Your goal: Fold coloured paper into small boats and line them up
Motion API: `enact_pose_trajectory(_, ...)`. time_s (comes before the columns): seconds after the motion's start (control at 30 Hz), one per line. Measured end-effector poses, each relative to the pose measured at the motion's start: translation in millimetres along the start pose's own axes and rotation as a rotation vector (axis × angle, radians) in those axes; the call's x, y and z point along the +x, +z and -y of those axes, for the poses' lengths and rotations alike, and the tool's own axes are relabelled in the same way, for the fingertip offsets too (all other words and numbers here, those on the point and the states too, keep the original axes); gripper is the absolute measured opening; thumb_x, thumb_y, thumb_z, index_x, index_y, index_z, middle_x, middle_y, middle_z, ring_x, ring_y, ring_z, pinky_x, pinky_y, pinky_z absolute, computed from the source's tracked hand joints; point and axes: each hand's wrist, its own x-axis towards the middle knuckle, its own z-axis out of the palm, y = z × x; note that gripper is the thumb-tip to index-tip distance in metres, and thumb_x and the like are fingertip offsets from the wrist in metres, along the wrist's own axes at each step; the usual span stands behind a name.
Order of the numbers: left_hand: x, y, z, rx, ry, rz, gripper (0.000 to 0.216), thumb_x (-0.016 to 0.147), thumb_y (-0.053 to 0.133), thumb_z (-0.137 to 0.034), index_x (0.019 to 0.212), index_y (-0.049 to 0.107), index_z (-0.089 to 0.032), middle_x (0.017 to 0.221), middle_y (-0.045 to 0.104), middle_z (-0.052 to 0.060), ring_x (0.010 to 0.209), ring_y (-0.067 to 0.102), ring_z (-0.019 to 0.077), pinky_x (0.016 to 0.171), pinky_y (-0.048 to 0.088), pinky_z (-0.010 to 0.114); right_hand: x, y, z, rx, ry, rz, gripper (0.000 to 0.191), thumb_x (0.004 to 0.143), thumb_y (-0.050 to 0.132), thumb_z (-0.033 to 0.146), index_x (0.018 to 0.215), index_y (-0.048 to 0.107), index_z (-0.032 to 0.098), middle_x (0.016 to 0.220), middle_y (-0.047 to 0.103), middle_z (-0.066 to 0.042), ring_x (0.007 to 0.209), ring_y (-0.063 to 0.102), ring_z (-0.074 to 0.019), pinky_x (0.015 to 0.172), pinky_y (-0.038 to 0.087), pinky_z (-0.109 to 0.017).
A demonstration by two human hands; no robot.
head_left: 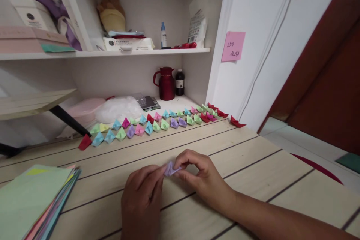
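Observation:
A small purple folded paper boat [170, 169] is held just above the striped wooden table [247, 168], between my two hands. My left hand [144, 187] pinches its left end with closed fingers. On the right end, the thumb and forefinger of my right hand [198, 172] grip the paper. Beyond my hands, several finished paper boats in many colours stand in rows, among them a purple boat [131, 132], a blue boat [98, 139] and a red boat [237, 122] at the right end.
A stack of coloured paper [36, 195] lies at the front left. Behind the boats, a red thermos jug [166, 83], a dark bottle [179, 82] and a white plastic bag [119, 111] stand in the shelf. A black-legged wooden stand [36, 103] rises at the left.

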Motion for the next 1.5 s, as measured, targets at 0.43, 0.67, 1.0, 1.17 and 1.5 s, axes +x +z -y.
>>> enact_pose_trajectory(0.43,10,7,23,-0.314,-0.482,0.04,0.032,0.071,0.073,-0.034,0.099,0.07,-0.019,0.085,0.07,0.004,0.077,0.065,0.0188,0.075,0.049,0.03,8,5,-12,0.504,0.427,-0.07,0.033,0.064,0.084,0.036,0.078,0.061,0.017,0.07,0.066,0.002,0.057,0.058,-0.0107,0.063,0.044,-0.025)
enact_pose_trajectory(0.67,3,9,26,-0.021,-0.076,-0.009,0.018,0.074,0.068,-0.025,0.09,0.075,-0.028,0.103,0.062,0.005,0.104,0.058,0.0243,0.095,0.044,0.037,8,5,-18,0.23,0.409,0.016,0.034,0.069,0.078,0.045,0.078,0.065,0.015,0.062,0.063,0.0,0.06,0.055,-0.0118,0.062,0.041,-0.025)
enact_pose_trajectory(1.0,6,8,22,-0.009,-0.041,0.038,0.012,0.073,0.069,-0.022,0.083,0.075,-0.026,0.09,0.068,0.003,0.091,0.063,0.0218,0.086,0.046,0.033,4,5,-22,0.086,0.317,0.106,0.025,0.078,0.07,0.04,0.08,0.066,0.015,0.064,0.06,0.001,0.061,0.051,-0.0111,0.06,0.04,-0.024)
enact_pose_trajectory(1.17,5,10,26,0.069,0.012,0.102,0.008,0.077,0.064,-0.02,0.075,0.07,-0.024,0.08,0.069,-0.001,0.08,0.065,0.0181,0.078,0.047,0.031,3,6,-21,0.051,0.314,0.129,0.016,0.081,0.066,0.032,0.081,0.066,0.015,0.065,0.059,0.001,0.062,0.051,-0.0118,0.06,0.042,-0.025)
enact_pose_trajectory(1.5,6,8,27,0.16,0.116,0.037,0.01,0.077,0.061,-0.015,0.071,0.065,-0.022,0.074,0.067,-0.002,0.072,0.064,0.0148,0.069,0.047,0.028,2,1,-10,-0.303,-0.071,0.012,0.026,0.078,0.07,0.017,0.102,0.066,0.025,0.104,0.062,-0.005,0.101,0.057,-0.0195,0.089,0.046,-0.033)
